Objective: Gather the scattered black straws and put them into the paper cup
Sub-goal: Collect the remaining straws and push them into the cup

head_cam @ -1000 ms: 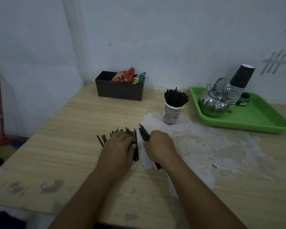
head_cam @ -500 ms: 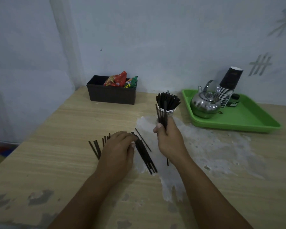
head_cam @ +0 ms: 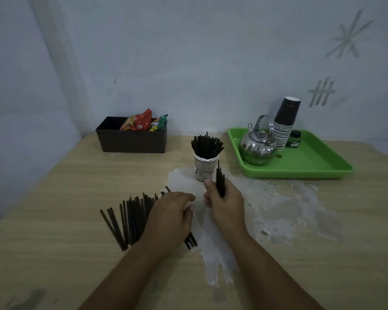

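Note:
A printed paper cup [head_cam: 202, 170] stands on the table, full of upright black straws [head_cam: 207, 145]. My right hand [head_cam: 225, 202] grips a small upright bundle of black straws [head_cam: 219, 178] just in front of the cup, to its right. Several loose black straws [head_cam: 130, 218] lie spread on the wood to the left. My left hand [head_cam: 171, 220] lies palm down over their right part, fingers curled over a few straws whose ends stick out below it.
A dark box [head_cam: 132, 139] with snack packets stands at the back left. A green tray [head_cam: 305, 162] at the back right carries a steel kettle [head_cam: 257, 146], a stack of paper cups [head_cam: 285, 124] and a small dark jar [head_cam: 294, 139]. White worn patches mark the tabletop [head_cam: 285, 211].
My right hand has lifted a small bundle out of the pile and holds it upright in front of the cup. My left hand has stayed on the pile.

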